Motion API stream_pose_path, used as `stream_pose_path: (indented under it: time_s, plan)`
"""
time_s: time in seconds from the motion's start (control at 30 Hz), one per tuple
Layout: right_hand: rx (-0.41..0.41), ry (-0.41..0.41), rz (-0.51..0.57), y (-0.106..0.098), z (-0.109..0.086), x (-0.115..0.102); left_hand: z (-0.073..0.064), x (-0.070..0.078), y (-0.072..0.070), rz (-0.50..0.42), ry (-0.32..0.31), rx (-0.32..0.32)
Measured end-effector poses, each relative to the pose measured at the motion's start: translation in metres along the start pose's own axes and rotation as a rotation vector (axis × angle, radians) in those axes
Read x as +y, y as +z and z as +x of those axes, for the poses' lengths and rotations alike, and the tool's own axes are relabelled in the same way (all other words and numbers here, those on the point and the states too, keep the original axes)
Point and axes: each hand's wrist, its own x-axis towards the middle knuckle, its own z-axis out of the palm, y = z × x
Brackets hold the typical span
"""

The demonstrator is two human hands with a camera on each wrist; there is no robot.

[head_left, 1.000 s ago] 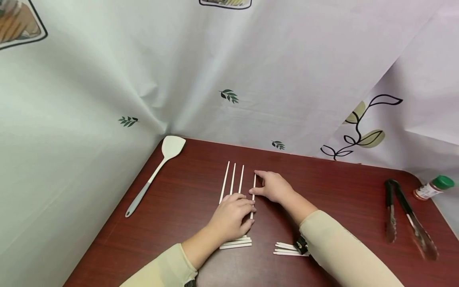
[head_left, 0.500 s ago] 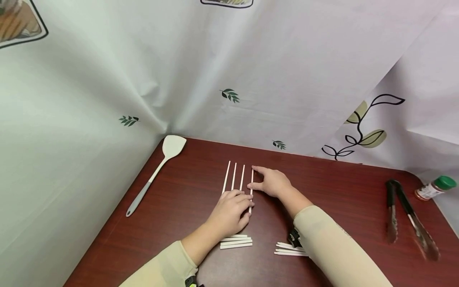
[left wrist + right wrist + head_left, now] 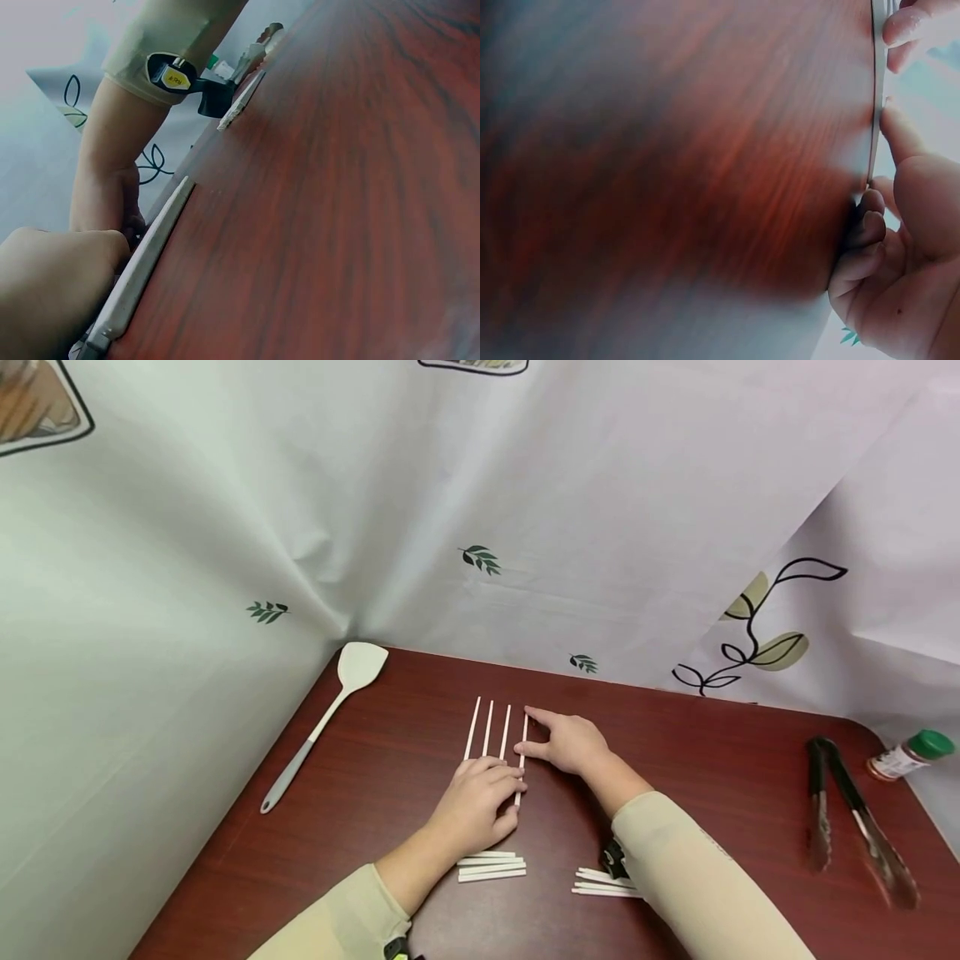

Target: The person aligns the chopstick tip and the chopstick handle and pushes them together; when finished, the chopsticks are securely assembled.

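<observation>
Several thin white sticks lie side by side on the dark red tabletop in the head view. Both hands are on the rightmost stick (image 3: 524,728). My left hand (image 3: 474,806) has its thumb at that stick's near end and its fingers over the lower part, covering the near ends of the other upright sticks (image 3: 488,727). Farther up, my right hand (image 3: 573,745) has the index fingertip at the far end and the thumb against the middle. The right wrist view shows its thumb (image 3: 904,135) along the stick (image 3: 880,67), with the remaining fingers curled.
One pile of white sticks (image 3: 492,868) lies below my left wrist, another (image 3: 600,885) partly under my right sleeve. A white spatula (image 3: 327,718) lies at the left, metal tongs (image 3: 847,802) and a green-capped jar (image 3: 909,755) at the right. A printed cloth (image 3: 420,602) borders the table.
Both hands have shifted the rightmost stick left and slightly away, closer to the row beside it. The other sticks have stayed in place.
</observation>
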Motion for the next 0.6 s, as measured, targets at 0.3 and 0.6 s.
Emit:
stream_pose_path:
  time_s: [0.3, 0.6]
  plan:
    - [0.053, -0.038, 0.282, 0.0, 0.003, 0.028, 0.0, 0.001, 0.0, -0.069, -0.005, 0.051]
    - [-0.006, 0.031, 0.802, -0.01, -0.028, 0.086, -0.003, 0.0, -0.001, -0.122, 0.047, 0.108]
